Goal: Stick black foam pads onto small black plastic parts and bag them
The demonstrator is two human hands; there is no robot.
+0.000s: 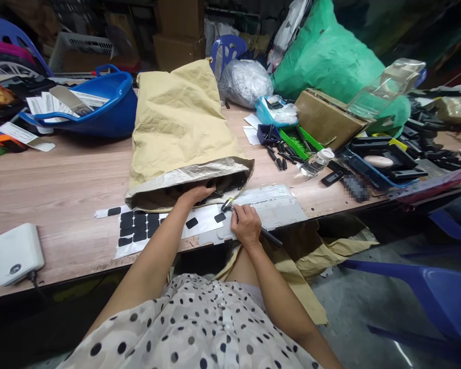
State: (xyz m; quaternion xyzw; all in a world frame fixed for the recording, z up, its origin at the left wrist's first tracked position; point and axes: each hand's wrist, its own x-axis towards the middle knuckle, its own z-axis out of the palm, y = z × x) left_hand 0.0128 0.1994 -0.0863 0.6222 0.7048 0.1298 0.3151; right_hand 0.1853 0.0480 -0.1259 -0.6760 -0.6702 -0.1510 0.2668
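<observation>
My right hand (pixel 246 224) is closed around the black handle of a small hammer (pixel 271 237). The hammer's shiny metal head points up and left, close to the sack's mouth. At the opening of a large tan paper sack (pixel 176 113) with a silvery lining is my left hand (pixel 200 193). Its fingers are drawn together, the tips partly lost in the dark mouth beside small dark pieces; what they hold is unclear. Beneath my arms lies a white sheet of black stickers (pixel 133 228), with a grey board (pixel 280 207) to its right.
A blue basin (pixel 111 110) of papers stands at the left, a white power bank (pixel 18 253) nearer me. To the right are a green tray (pixel 297 146) of small parts, a clear bottle (pixel 315 163) and a cardboard box (pixel 328 115). A blue chair (pixel 438 287) stands lower right.
</observation>
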